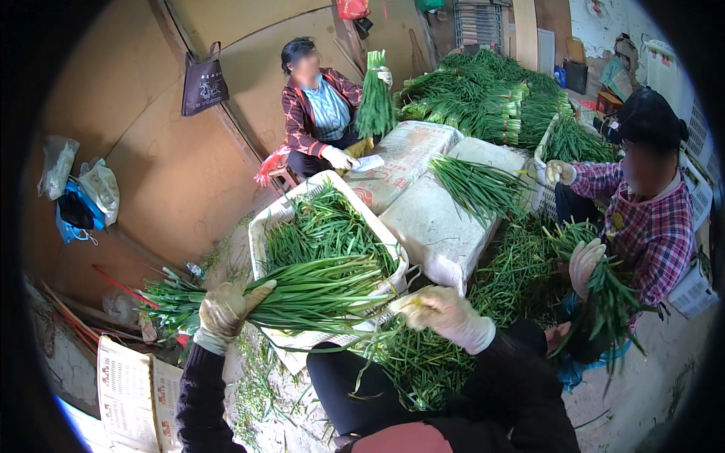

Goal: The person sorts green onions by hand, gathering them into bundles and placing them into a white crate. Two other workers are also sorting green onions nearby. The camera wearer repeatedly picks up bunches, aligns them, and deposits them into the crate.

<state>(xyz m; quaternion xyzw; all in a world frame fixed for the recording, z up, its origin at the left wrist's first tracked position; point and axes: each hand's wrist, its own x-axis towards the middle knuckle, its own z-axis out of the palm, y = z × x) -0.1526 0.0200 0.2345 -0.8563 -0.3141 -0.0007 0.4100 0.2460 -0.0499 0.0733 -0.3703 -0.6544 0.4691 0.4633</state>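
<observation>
My left hand (pixel 222 312), in a pale glove, grips a bunch of garlic chives (pixel 323 291) around its stalks. The bunch lies sideways, with its leaves pointing right across the near side of a white plastic basket (pixel 261 238). Cut chives (pixel 328 232) fill much of that basket. Close to the leaf tips is my right hand (pixel 444 317), gloved too, with its fingers pinched on a small yellowish leaf (pixel 418 303). Loose leaves (pixel 425 362) are heaped on the floor below it, beside my knee.
Opposite, a seated person (pixel 323 113) holds a tied bundle (pixel 375 99) and a broad blade (pixel 368 163). At right another person (pixel 645 226) handles chives. Covered blocks (pixel 430 221) carry a loose bunch (pixel 481 187). Stacked bundles (pixel 487 102) stand behind; a cardboard piece (pixel 127 396) lies lower left.
</observation>
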